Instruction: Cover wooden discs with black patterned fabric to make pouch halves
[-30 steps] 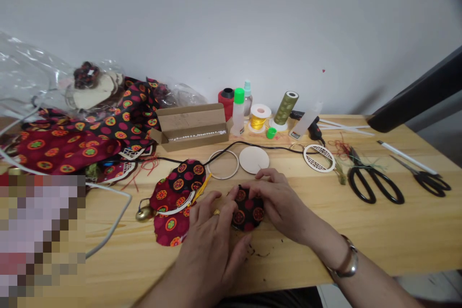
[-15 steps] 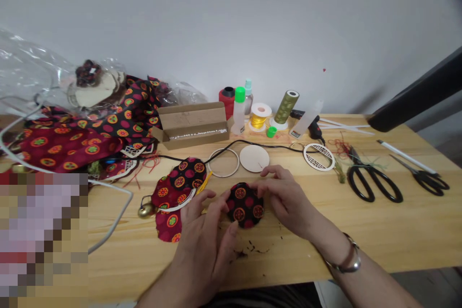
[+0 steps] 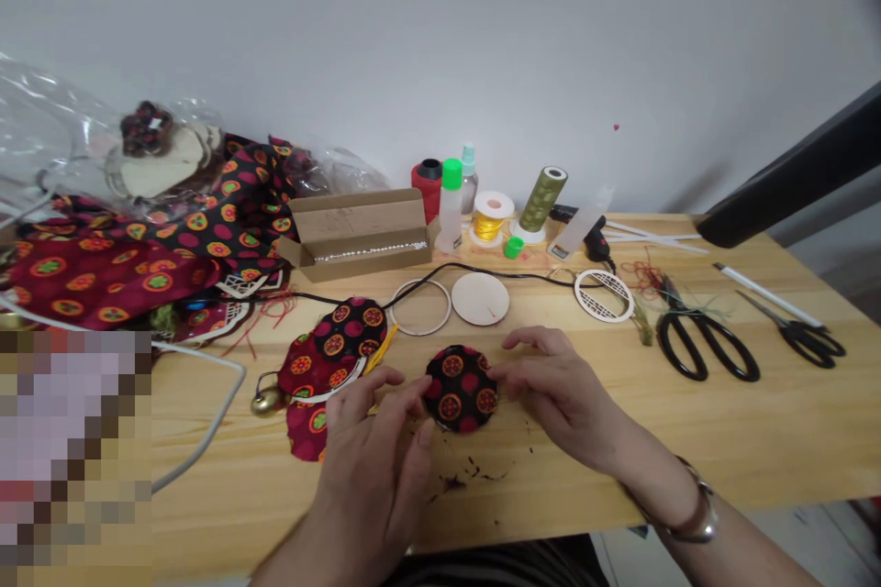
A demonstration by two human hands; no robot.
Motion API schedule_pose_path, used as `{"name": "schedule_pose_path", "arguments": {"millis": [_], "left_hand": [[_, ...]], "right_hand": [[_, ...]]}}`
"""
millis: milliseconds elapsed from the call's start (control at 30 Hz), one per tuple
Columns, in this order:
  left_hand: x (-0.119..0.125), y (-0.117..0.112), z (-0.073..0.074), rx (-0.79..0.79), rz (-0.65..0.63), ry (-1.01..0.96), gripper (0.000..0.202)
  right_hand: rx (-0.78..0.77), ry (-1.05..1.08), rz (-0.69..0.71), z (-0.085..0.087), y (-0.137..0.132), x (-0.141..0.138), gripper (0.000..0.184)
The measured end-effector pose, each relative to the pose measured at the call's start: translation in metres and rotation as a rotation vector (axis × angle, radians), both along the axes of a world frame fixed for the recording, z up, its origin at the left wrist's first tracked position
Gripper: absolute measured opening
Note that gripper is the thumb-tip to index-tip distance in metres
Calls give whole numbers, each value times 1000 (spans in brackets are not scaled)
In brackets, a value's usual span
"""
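A round disc covered in black patterned fabric [image 3: 460, 390] lies flat on the wooden table between my hands. At its left edge are the fingertips of my left hand [image 3: 375, 449], thumb and fingers apart. My right hand [image 3: 561, 394] has its index fingertip at the disc's right edge, its other fingers loosely bent and spread. Neither hand is closed around the disc. Just left of my left hand are black and maroon fabric-covered round pieces [image 3: 323, 358] with a small brass bell [image 3: 267, 401]. Beyond the disc lie a plain white disc [image 3: 480, 299] and a thin ring [image 3: 421, 307].
Large black scissors [image 3: 706, 344] and smaller scissors [image 3: 802, 339] lie right. A cardboard box [image 3: 364, 243], a green-capped glue bottle [image 3: 451, 206] and yellow cord spool [image 3: 490, 220] stand behind. Patterned cloth [image 3: 103, 275] is piled left. A black cable [image 3: 474, 267] crosses the table.
My right hand has moved slightly right, and its fingers now only reach the disc's edge. My left thumb has drawn back from the fabric. The whole view has shifted a little.
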State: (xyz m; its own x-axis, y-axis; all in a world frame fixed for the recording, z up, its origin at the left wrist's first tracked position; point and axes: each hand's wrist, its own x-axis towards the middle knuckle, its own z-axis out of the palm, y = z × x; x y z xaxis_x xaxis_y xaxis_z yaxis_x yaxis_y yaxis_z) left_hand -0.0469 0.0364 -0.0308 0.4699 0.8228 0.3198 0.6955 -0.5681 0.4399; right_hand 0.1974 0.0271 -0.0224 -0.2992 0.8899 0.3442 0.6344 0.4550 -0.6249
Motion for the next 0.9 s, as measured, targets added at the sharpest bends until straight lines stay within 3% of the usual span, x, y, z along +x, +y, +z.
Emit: {"name": "schedule_pose_path", "arguments": {"millis": [167,267,500,900], "left_hand": [[0,-1,-1,-17,12,-39,32],[-3,-3,-1,1,-15,-120,34],[-14,-2,2,-61,-435,-248,47],[-12,-1,-1,-115,-431,-129,46]], "right_hand": [[-33,74,-25,-4,1,2,38],[-54,147,30,-2,0,4,35],[-63,167,219,2,-2,-2,33],[-163,89,305,4,-3,-7,35]]}}
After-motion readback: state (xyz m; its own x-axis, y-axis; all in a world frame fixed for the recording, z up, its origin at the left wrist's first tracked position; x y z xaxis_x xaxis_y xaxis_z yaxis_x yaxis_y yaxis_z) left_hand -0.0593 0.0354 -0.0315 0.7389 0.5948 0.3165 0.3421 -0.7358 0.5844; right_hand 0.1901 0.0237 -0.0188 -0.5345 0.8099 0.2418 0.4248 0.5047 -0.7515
